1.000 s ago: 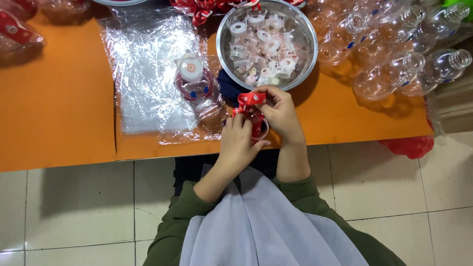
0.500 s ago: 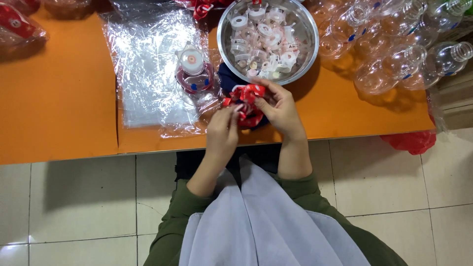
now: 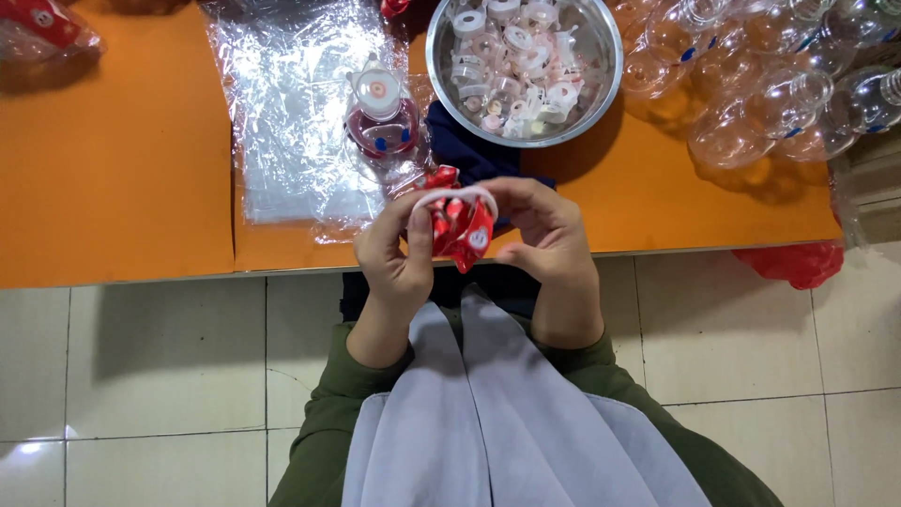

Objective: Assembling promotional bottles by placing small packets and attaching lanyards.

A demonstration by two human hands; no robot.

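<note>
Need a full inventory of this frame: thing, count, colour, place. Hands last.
table: one, orange, across the top of the view
plastic bags: a flat stack, clear, on the table left of centre
small bottle: one, clear with white cap and red-blue print, lying on the bags
metal bowl: one, silver, top centre
caps: many, white and clear, inside the bowl
empty bottles: a pile, clear, top right
dark cloth: one, navy, below the bowl
red packet: one, top left corner
red bag: one, hanging below the table edge at right
floor: pale tiles, below
red wrapper with white ring: one, held between both hands
left hand: grips the wrapper
right hand: grips the wrapper
</note>
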